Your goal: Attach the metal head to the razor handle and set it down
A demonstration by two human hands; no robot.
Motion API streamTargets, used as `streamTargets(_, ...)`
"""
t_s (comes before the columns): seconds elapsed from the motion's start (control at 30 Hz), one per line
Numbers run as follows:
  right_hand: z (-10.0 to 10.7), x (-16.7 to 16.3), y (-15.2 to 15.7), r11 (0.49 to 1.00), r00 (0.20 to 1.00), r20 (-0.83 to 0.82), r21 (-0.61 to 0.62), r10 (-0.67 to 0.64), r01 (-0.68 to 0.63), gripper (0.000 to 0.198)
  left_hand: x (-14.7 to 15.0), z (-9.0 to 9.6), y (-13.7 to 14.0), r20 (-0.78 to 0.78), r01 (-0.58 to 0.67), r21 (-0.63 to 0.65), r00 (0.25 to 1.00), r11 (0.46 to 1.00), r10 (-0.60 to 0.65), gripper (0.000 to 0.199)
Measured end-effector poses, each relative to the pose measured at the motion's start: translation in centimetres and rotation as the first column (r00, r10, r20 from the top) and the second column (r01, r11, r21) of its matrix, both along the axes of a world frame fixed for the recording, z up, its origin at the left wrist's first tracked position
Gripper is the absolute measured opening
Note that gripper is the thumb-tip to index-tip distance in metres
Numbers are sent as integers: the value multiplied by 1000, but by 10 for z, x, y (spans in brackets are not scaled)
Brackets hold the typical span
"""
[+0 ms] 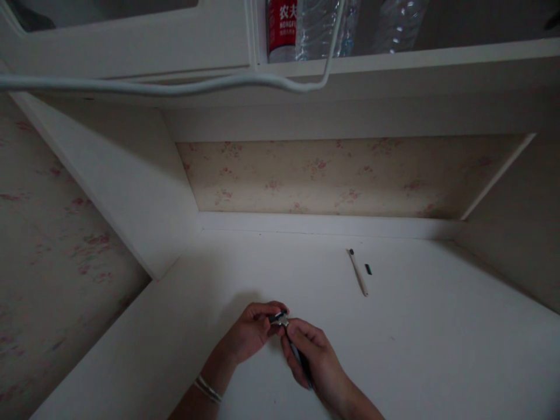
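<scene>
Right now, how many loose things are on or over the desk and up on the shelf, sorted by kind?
Razor-like tool, held in both hands: 1
Pale stick on the desk: 1
Small dark piece beside the stick: 1
Plastic bottles on the shelf: 3
White cable under the shelf: 1
Total: 7

Two hands (251,332) (312,356), one razor (289,338), one stick (357,273), one small dark piece (368,269), three bottles (282,26).

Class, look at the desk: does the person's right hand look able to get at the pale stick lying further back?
Probably yes. The pale stick lies on bare desk ahead of the right hand, nothing between. But that hand, with the left hand, grips a small razor-like tool.
</scene>
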State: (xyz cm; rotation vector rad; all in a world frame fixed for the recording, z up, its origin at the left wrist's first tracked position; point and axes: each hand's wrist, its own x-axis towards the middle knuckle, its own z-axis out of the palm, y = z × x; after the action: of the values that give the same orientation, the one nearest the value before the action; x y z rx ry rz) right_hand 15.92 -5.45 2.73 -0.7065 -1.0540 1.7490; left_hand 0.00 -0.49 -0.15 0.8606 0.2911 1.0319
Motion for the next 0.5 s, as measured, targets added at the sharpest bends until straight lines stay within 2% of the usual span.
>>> streamTargets(0.37, -1, -5, -4, 997, 995, 65, 36, -75, 73, 40, 2, 2, 0, -3, -44, -36, 999, 998, 44, 24)
streamTargets(0.5, -3, -7, -5, 996, 995, 52, 1, -85, 85, 40, 2, 1, -1, -16, -56, -46, 998, 997, 55, 24)
